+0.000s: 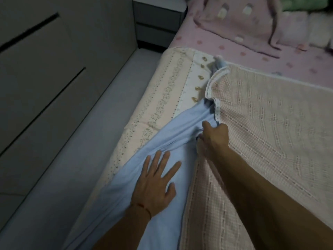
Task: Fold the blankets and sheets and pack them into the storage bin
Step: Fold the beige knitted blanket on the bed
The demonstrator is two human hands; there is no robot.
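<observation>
Left hand (155,184) flat, fingers spread on blue sheet (137,192); right hand (214,136) pinches its bunched edge beside woven blanket (261,127). Nightstand (158,20), pink pillow (237,20) beyond.

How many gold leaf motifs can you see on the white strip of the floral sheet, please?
4 gold leaf motifs in a line down the white strip, beside the woven blanket; more may be hidden under it.

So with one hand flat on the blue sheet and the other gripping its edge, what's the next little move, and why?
Probably draw the right hand back toward the body, pulling the bunched blue sheet out from under the woven pink blanket. The left hand lies flat on the sheet, pinning it, and the sheet is still wrinkled, unfolded.
</observation>
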